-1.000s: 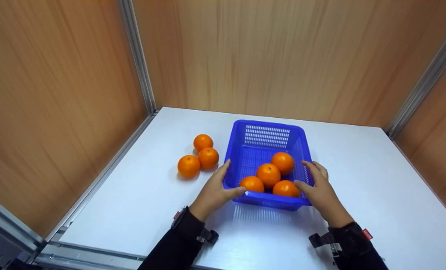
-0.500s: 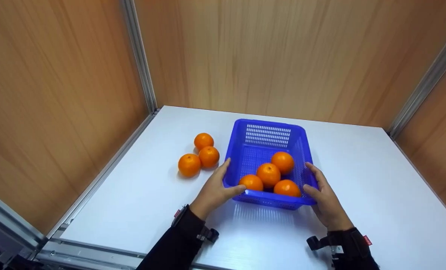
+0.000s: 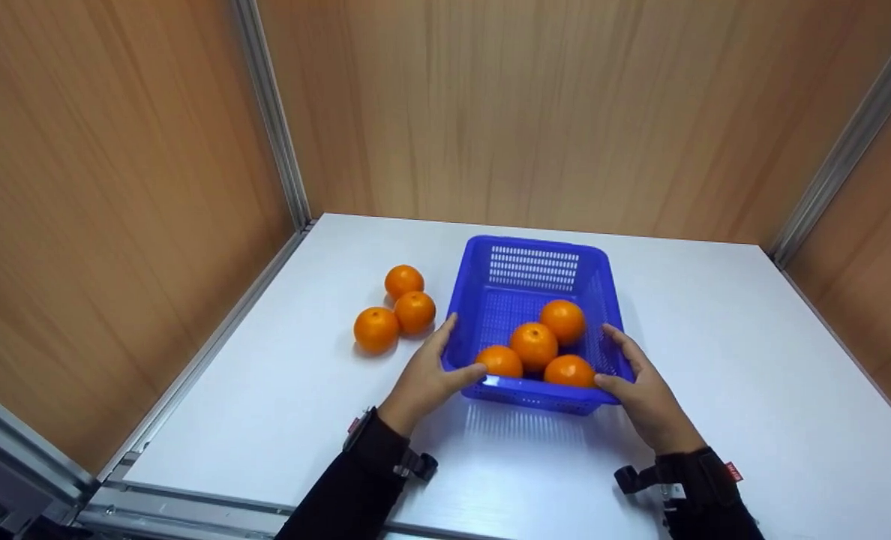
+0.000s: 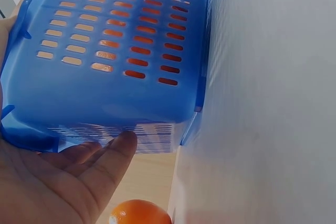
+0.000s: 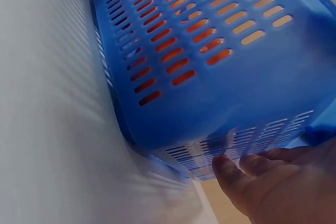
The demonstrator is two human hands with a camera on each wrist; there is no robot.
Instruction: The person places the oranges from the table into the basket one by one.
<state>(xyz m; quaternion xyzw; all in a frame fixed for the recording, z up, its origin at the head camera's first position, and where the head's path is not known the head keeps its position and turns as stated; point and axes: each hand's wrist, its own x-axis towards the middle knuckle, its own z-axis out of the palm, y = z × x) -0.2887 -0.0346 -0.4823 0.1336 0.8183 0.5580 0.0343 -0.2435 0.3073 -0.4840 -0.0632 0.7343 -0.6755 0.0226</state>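
A blue plastic basket (image 3: 505, 300) with slotted walls stands on the white table, several oranges (image 3: 533, 346) gathered in its near right part. My left hand (image 3: 427, 379) grips its near left corner, thumb over the rim and fingers along the outer side wall. At the near right corner my right hand (image 3: 644, 394) holds it the same way. In the left wrist view, the left fingers (image 4: 113, 163) lie against the slotted side; the right wrist view has the right fingertips (image 5: 226, 166) on the opposite side.
Three loose oranges (image 3: 415, 313) lie close together on the table left of the basket, near my left fingertips. Wood-grain panels (image 3: 535, 112) with metal profiles (image 3: 277, 120) enclose the table at the back and sides.
My right hand has gone from hovering with spread fingers at the basket's right rim to gripping its corner. The left hand keeps its grip; the loose oranges stay in place.
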